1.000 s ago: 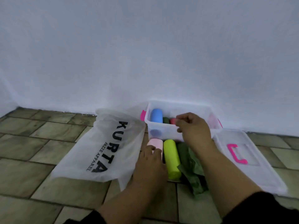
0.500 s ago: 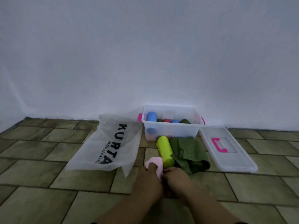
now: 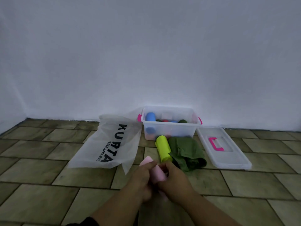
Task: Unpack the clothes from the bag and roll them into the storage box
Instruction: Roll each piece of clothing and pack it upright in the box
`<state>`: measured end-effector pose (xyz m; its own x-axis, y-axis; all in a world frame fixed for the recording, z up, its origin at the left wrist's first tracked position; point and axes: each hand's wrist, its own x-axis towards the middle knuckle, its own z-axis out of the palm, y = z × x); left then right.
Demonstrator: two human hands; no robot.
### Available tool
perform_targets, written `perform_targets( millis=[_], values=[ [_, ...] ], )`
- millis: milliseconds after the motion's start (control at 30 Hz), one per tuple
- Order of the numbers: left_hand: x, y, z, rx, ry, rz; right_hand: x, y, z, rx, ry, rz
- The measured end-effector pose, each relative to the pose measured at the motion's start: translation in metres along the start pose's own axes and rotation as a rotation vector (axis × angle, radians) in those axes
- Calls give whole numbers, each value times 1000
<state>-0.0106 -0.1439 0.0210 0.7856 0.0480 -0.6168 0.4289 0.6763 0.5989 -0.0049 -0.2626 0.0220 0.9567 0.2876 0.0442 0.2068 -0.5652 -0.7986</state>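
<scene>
— Head view: where is the pink roll (image 3: 157,171) now?

— Between both hands, close to the person and tilted, its far end pointing toward the bag (image 3: 110,141). A second ago it lay beside the yellow-green roll (image 3: 163,148), right in front of the storage box (image 3: 172,132).

— And the hands?

— The left hand (image 3: 143,178) curls round it from the left and the right hand (image 3: 175,180) grips it from the right. A second ago the right hand was up at the box rim.

— Is it off the floor?

— It looks lifted, but the blur makes that hard to confirm.

— Anything else moved?

— No. The yellow-green roll touches the loose green garment (image 3: 185,152), and the blue roll (image 3: 150,116) stands in the box's left end among other rolls. The lid (image 3: 228,158) lies to the right.
</scene>
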Motion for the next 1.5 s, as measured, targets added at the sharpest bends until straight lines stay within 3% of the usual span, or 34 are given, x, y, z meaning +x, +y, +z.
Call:
perform_targets(
  millis=[133, 233, 333, 433, 567, 733, 800, 933, 1100, 1333, 1500],
  values=[
    [1, -3, -2, 34, 51, 7, 2, 6, -3, 169, -63, 107],
    [1, -7, 5, 54, 68, 25, 5, 12, -6, 297, -205, 181],
    [8, -6, 14, 175, 119, 146, 11, 15, -7, 379, -223, 169],
    [18, 10, 25, 388, 111, 346, 23, 13, -14, 527, -202, 216],
    [42, 56, 40, 890, 124, 631, 51, 10, -41, 779, -254, 381],
    [73, 117, 59, 1266, 349, 914, 111, -5, -88, 947, -142, 429],
    [87, 138, 65, 1430, 413, 893, 143, -18, -104, 907, -27, 376],
    [114, 154, 75, 1657, 366, 625, 211, -35, -118, 582, 159, 329],
    [135, 152, 73, 1646, 299, 505, 263, -49, -94, -4, -67, 400],
    [140, 149, 68, 1647, 278, 526, 285, -60, -47, -201, -294, 370],
    [140, 149, 68, 1643, 284, 521, 290, -46, -49, -163, -286, 442]
  ],
)
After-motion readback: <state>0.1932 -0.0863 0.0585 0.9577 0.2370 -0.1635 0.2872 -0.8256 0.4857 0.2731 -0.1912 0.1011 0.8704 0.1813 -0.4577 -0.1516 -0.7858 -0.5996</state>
